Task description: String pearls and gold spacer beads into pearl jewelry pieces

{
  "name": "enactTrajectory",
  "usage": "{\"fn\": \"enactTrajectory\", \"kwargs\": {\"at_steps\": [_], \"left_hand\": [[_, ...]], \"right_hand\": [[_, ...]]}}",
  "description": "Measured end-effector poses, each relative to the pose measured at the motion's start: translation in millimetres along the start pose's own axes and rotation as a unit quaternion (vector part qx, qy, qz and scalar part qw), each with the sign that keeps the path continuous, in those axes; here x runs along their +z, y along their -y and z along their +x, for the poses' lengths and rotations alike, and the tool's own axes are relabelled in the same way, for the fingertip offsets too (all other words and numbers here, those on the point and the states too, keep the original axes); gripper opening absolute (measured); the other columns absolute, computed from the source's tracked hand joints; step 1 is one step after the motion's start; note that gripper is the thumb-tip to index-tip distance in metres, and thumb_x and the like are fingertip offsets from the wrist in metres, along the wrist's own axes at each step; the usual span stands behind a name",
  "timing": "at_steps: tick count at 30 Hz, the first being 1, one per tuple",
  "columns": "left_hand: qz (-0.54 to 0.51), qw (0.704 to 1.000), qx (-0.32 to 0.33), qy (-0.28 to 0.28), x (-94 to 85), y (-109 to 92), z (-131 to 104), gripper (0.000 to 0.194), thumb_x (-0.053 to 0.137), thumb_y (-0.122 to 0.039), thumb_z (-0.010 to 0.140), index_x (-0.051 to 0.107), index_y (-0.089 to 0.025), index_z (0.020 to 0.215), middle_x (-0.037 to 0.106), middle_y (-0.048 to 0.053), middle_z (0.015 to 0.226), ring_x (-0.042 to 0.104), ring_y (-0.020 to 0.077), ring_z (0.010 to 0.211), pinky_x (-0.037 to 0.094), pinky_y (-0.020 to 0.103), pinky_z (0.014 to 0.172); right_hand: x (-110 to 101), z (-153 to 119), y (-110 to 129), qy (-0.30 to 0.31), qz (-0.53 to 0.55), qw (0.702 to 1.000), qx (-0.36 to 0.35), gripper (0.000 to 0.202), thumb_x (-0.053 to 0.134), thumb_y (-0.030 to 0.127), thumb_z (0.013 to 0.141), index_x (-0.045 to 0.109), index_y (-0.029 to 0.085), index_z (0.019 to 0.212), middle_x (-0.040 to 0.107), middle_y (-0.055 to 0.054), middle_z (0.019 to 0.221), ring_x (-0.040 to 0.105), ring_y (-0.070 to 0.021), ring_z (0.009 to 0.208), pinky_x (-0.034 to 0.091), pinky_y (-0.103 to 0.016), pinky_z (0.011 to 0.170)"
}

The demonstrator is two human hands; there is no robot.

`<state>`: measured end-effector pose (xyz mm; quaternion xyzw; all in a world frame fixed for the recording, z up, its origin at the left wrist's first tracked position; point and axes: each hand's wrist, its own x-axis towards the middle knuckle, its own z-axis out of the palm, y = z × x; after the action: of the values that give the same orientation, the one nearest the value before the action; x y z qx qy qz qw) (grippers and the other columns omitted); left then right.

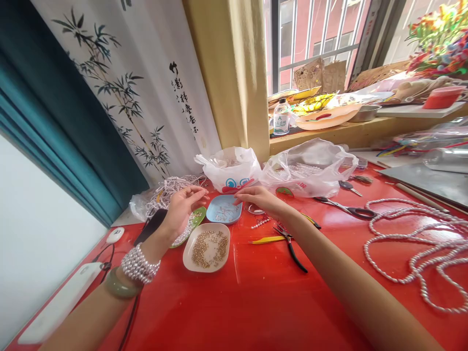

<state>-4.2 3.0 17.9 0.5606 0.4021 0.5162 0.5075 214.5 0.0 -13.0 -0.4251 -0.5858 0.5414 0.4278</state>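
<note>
My left hand (185,209), with a pearl bracelet (141,263) and a green bangle (122,283) on its wrist, hovers over the green dish (200,215) of white beads. Its thumb and index finger are pinched; whatever they hold is too small to name. Across the blue dish (224,218), which contains small pieces, my right hand (258,199) is closed at the dish's right edge, its fingertips pressed together around something I cannot make out. Nearer to me sits a cream dish (186,253) of gold beads.
Pliers (292,251), yellow tweezers (268,240) and scissors (343,206) lie right of the dishes. Long pearl strands (398,279) cover the right side. Plastic bags (234,168) stand behind; a white power strip (62,302) and cables are at the left.
</note>
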Motion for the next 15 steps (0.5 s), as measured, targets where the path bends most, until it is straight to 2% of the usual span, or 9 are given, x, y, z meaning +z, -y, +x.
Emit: {"fn": "enactTrajectory", "kwargs": {"at_steps": [3, 7, 11, 15], "left_hand": [[0.034, 0.999, 0.009, 0.000, 8.9, 0.0, -3.2, 0.016, 0.071, -0.023, 0.061, 0.063, -0.015, 0.073, 0.060, 0.000, 0.072, 0.054, 0.0087, 0.063, 0.045, 0.021, 0.060], [0.053, 0.999, 0.012, -0.008, 15.0, 3.9, -6.8, 0.016, 0.070, -0.026, 0.061, 0.064, -0.015, 0.071, 0.061, 0.001, 0.075, 0.053, 0.0097, 0.064, 0.042, 0.021, 0.057], [0.067, 0.998, 0.020, -0.003, 12.0, 6.6, -9.4, 0.016, 0.068, -0.028, 0.063, 0.064, -0.015, 0.070, 0.060, 0.001, 0.071, 0.053, 0.0106, 0.064, 0.042, 0.022, 0.058], [0.091, 0.995, 0.023, 0.036, 5.6, 7.3, -10.9, 0.014, 0.067, -0.027, 0.063, 0.065, -0.014, 0.068, 0.061, 0.002, 0.067, 0.053, 0.0114, 0.062, 0.042, 0.024, 0.058]], "right_hand": [[12.1, -3.9, 5.2, 0.010, 0.010, 1.000, -0.013, 0.018, 0.056, 0.022, 0.079, 0.063, 0.015, 0.094, 0.069, -0.008, 0.091, 0.053, -0.0049, 0.051, 0.041, -0.015, 0.043], [30.6, -9.0, 7.1, 0.034, 0.017, 0.999, -0.019, 0.022, 0.057, 0.023, 0.078, 0.062, 0.016, 0.098, 0.068, -0.008, 0.094, 0.057, -0.0072, 0.056, 0.046, -0.018, 0.049], [43.4, -10.2, 6.1, 0.027, 0.004, 0.999, -0.047, 0.021, 0.058, 0.026, 0.077, 0.062, 0.015, 0.094, 0.068, -0.007, 0.091, 0.061, -0.0101, 0.068, 0.047, -0.019, 0.056], [50.5, -7.2, 2.4, 0.012, -0.018, 0.997, -0.068, 0.024, 0.060, 0.031, 0.075, 0.062, 0.016, 0.094, 0.067, -0.005, 0.090, 0.059, -0.0100, 0.068, 0.046, -0.019, 0.057]]}}
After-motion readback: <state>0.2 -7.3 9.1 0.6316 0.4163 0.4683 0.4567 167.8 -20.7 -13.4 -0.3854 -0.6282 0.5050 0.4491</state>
